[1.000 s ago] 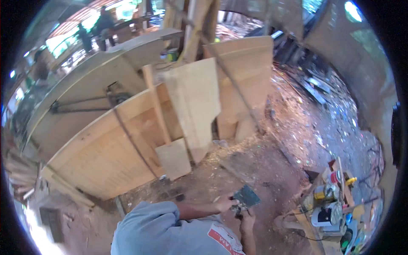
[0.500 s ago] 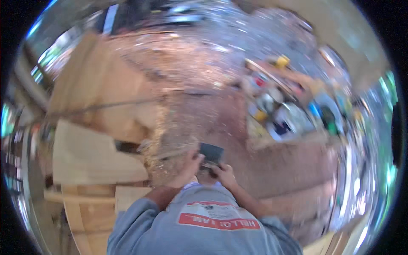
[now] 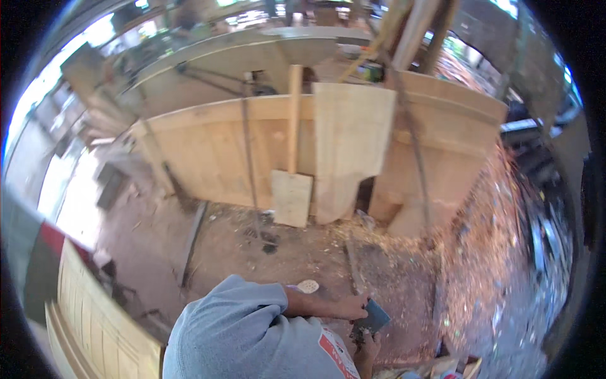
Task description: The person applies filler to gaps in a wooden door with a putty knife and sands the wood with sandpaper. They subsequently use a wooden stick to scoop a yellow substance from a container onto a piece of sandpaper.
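A small, flat, dark grey rectangular sheet (image 3: pixel 374 316) is held out in front of me; what it is made of I cannot make out. My left hand (image 3: pixel 355 307) pinches its left edge between closed fingers. Close to the lower edge, my right hand (image 3: pixel 368 348) grips the same sheet, its fingers partly blurred. Something darker lies just under the sheet between both hands, too blurred to name. On the floor beyond my left forearm is a round, pale disc with small holes (image 3: pixel 308 286).
Large wooden panels (image 3: pixel 208 145) stand upright across the far side, with a pale cut board (image 3: pixel 350 139) and a paddle-shaped wooden piece (image 3: pixel 292 197) leaning on them. Grooved panels (image 3: pixel 101 316) stand at the near left. Wood shavings (image 3: pixel 467 265) cover the floor at right.
My view has swung left, bringing the upright panels to the front and the cluttered box down to the lower edge. Both hands still hold the dark sheet.
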Demonstrator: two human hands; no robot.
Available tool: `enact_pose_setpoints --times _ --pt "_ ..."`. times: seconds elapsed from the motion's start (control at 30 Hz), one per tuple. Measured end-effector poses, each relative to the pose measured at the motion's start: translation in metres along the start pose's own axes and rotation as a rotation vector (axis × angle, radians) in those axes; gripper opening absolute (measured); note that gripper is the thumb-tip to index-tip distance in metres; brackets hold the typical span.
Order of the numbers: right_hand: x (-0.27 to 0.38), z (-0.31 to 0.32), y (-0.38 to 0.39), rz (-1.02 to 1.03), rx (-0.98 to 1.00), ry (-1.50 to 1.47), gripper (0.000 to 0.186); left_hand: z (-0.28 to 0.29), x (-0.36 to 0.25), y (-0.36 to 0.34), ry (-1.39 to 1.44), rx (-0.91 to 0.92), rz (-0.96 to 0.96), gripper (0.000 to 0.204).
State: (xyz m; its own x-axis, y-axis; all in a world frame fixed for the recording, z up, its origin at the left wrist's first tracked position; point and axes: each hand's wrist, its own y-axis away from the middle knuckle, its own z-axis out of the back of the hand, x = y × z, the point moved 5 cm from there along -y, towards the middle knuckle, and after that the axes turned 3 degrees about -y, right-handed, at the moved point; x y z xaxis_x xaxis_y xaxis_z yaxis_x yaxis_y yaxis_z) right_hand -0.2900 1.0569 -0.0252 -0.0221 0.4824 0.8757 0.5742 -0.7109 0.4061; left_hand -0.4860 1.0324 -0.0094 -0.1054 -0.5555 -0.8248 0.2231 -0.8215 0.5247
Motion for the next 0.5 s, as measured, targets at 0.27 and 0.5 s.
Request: enact_pose_setpoints --times 0.27,0.5 --pt "0.019 -0.041 -0.045 -0.012 0.250 0.088 0.040 0.051 0.022 0.041 0.057 -0.465 -0.033 0.046" --pt "0.044 -0.051 -0.026 -0.026 0.162 0.019 0.027 0.038 0.016 0.049 0.450 -0.369 0.018 0.048"
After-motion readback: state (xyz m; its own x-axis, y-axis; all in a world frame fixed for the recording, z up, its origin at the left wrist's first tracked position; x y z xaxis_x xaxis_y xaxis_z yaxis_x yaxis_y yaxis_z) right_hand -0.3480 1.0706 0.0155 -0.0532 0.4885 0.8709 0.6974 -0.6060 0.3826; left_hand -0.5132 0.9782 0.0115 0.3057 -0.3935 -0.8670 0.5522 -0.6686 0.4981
